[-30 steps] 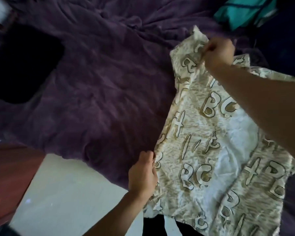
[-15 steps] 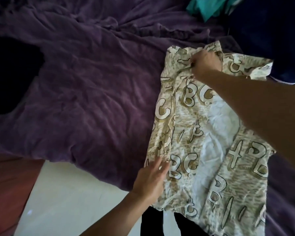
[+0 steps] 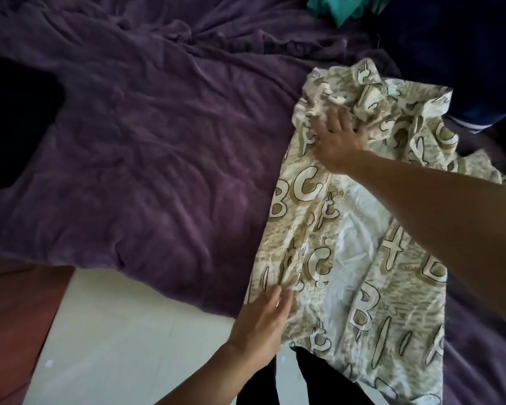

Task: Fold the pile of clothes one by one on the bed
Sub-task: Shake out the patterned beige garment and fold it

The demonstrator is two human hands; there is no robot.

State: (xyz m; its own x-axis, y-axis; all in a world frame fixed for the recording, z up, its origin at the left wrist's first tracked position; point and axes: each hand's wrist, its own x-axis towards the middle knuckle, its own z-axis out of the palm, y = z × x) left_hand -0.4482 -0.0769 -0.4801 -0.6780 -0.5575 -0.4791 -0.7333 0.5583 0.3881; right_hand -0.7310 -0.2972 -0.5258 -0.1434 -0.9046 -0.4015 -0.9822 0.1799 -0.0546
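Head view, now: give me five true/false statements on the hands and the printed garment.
1. The right hand presses open-fingered on the printed garment. True.
2. The left hand grips a fistful of the garment. False: its fingers are straight and touch the garment's left edge.
3. The garment rests on a purple bedcover. True.
4. The teal cloth lies on top of the garment. False: it lies apart, at the far edge of the view.
5. The garment's far end is crumpled. True.
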